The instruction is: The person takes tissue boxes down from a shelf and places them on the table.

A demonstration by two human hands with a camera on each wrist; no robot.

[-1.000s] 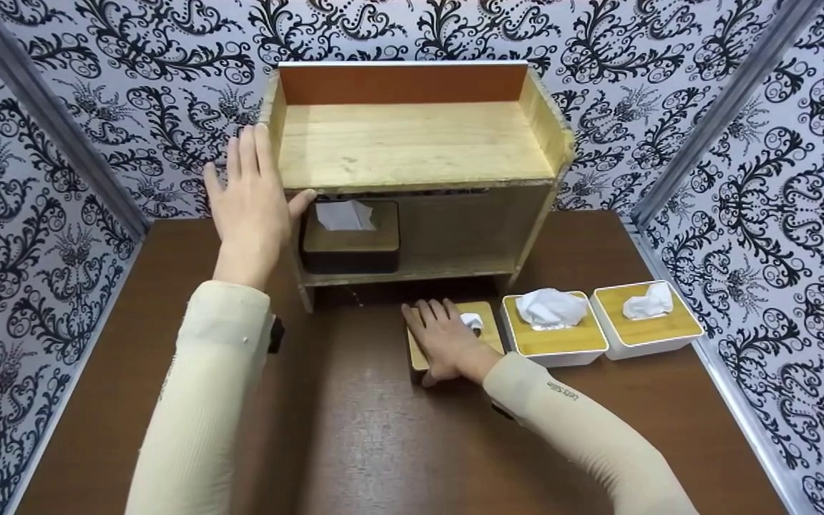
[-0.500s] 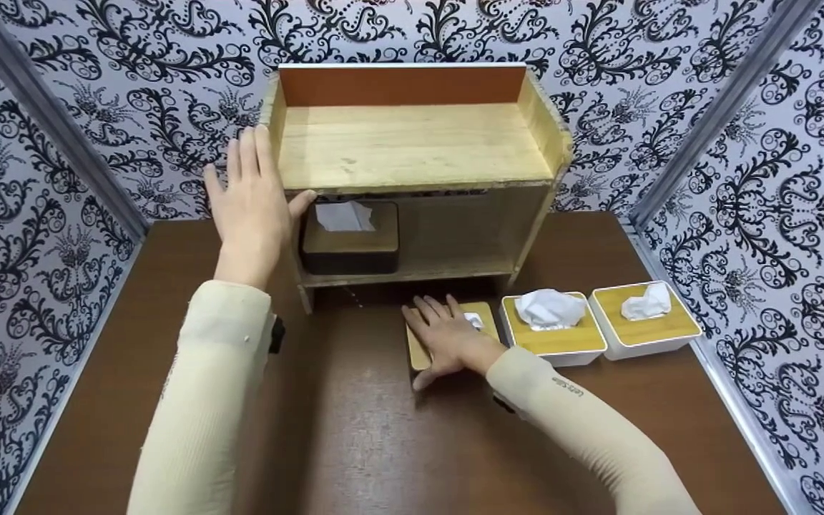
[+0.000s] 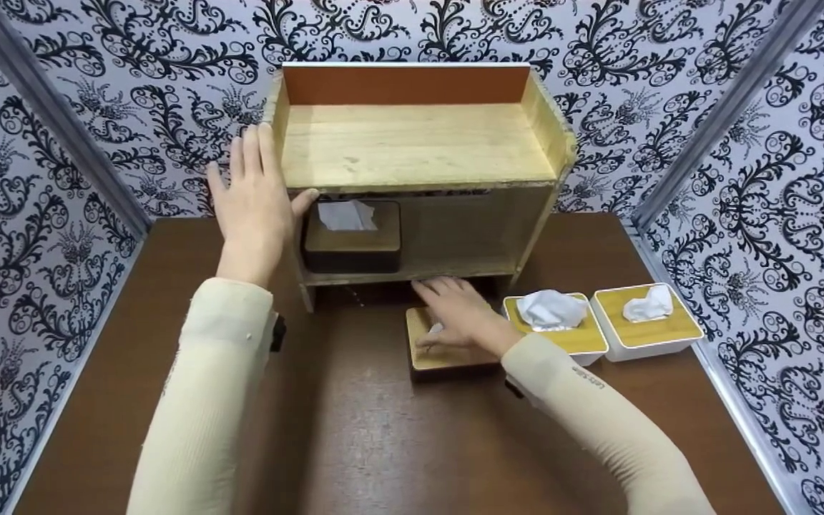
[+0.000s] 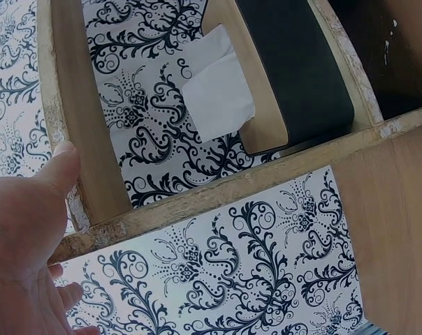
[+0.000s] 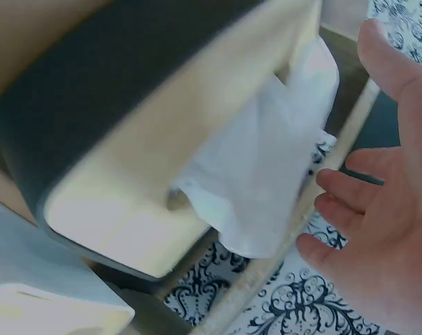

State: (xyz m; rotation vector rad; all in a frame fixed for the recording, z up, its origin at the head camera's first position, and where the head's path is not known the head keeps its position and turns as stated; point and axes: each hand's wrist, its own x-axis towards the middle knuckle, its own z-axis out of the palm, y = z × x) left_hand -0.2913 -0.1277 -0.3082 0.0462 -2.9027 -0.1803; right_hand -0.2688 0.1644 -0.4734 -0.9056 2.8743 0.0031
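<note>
- The left hand (image 3: pixel 254 204) lies flat with straight fingers against the left side of the wooden shelf (image 3: pixel 419 150), thumb at its front edge; it braces the shelf and grips nothing.
- The right hand (image 3: pixel 466 318) hovers over the dark tissue box (image 3: pixel 448 354) with a wooden lid, fingers spread and relaxed, not closed round it. The wrist view shows the open palm beside the box and its tissue (image 5: pixel 267 174).
- That box sits on the brown table (image 3: pixel 355 443), just in front of the shelf's lower right bay, which is free.
- A second dark box (image 3: pixel 351 239) fills the lower left bay.
- Two white boxes (image 3: pixel 555 332) (image 3: pixel 644 322) stand in a row to the right, near the table's right edge, the nearer one just beside the dark box.
- Risks, as I judge them: a loose top grip could pull only the lid; the tissue could snag under the upper board; the box could knock the shelf's front edge or shove the neighbouring white box.
</note>
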